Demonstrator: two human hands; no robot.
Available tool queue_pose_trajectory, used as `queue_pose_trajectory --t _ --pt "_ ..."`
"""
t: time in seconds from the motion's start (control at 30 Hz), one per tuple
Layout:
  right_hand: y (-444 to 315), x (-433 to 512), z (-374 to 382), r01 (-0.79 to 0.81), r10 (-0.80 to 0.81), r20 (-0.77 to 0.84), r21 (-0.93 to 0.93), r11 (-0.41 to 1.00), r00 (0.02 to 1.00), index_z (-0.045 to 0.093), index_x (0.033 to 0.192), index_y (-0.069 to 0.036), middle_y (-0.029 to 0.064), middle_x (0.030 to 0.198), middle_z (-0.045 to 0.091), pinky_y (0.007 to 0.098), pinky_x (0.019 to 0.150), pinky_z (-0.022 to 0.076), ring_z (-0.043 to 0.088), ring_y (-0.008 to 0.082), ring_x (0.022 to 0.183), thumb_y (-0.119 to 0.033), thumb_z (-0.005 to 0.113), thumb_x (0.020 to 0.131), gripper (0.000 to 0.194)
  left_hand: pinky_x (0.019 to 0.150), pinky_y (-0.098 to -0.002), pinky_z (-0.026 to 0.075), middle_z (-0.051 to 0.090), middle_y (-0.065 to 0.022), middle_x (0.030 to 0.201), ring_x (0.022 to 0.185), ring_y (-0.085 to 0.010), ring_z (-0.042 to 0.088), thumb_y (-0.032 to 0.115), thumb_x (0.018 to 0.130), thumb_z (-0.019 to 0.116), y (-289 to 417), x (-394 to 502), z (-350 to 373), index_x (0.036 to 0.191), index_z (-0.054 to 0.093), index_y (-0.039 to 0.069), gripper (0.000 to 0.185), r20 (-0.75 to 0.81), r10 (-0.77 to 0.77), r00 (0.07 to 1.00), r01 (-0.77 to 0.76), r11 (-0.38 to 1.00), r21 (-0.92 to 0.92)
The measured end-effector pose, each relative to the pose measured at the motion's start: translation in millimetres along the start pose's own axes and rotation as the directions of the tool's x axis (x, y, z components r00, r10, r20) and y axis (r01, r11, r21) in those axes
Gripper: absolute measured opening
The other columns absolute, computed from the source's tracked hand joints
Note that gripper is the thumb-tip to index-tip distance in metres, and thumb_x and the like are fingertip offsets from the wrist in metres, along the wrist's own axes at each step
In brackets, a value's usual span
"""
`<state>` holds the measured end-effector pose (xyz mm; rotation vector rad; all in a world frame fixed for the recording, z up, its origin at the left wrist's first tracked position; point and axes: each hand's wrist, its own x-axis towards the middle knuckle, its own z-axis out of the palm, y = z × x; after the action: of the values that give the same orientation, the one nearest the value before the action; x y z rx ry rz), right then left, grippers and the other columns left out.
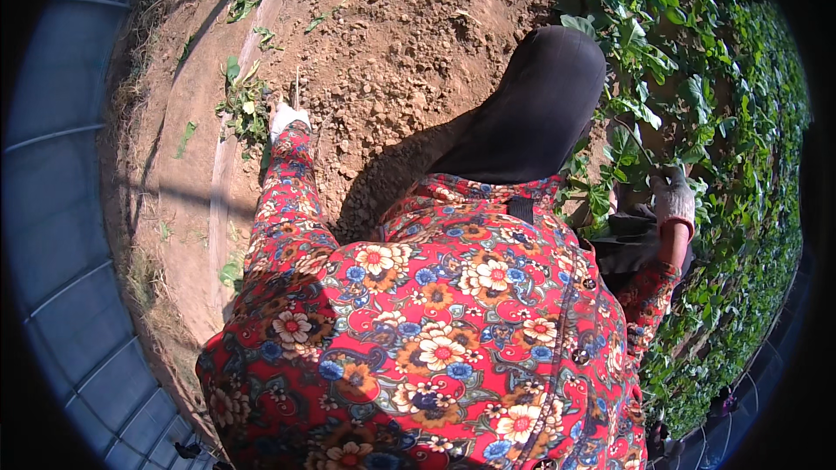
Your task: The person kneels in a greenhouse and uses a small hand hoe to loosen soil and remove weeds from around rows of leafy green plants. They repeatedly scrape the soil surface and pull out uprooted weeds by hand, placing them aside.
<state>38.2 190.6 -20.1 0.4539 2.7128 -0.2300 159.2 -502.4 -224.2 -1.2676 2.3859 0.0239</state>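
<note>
My left hand [287, 119], in a white glove, reaches out over bare soil. It is beside a clump of pulled-looking green leaves and stems [245, 108] at a pale strip along the soil. A thin upright stalk or blade [297, 88] stands at its fingers; whether the hand grips it is unclear. On the other side, my right hand [673, 196], in a pale glove with a reddish cuff, is closed among leafy green plants [643, 104]. A thin dark curved tool or rod [635, 138] runs from its fingers into the leaves.
My dark-trousered bent knee [555, 91] rises between both hands. Crumbly brown soil [398, 72] lies ahead. The pale strip [219, 202] runs along the left, with dry grass and a translucent greenhouse-like wall [59, 143] beyond. Dense leafy crop [744, 176] fills the right.
</note>
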Motion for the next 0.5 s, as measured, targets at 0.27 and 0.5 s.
queue_pose_trajectory --t 0.27,0.5 --pt "-16 7 14 0.014 0.049 -0.09 0.595 0.804 0.995 0.058 0.131 -0.007 0.0116 0.108 0.07 0.0312 0.075 0.0535 0.068 0.0192 0.087 -0.028 0.07 0.091 0.046 0.09 -0.0402 0.052 0.068 -0.0141 0.113 0.101 -0.0263 0.066 0.035 0.089 0.069 172 -100 -103 0.131 0.056 0.007 0.053 -0.385 0.352 0.853 -0.521 0.524 -0.674" --pt "-52 -17 -15 0.126 0.012 -0.136 0.947 0.294 0.991 0.057 0.129 -0.003 0.0009 0.087 0.065 0.0204 0.049 0.0397 0.053 0.0048 0.06 -0.026 0.063 0.098 0.039 0.085 -0.0344 0.056 0.067 -0.0095 0.114 0.102 -0.0204 0.068 0.042 0.093 0.068 354 -281 -211 0.128 0.06 0.004 0.052 -0.226 0.934 0.275 -0.686 0.026 -0.727"
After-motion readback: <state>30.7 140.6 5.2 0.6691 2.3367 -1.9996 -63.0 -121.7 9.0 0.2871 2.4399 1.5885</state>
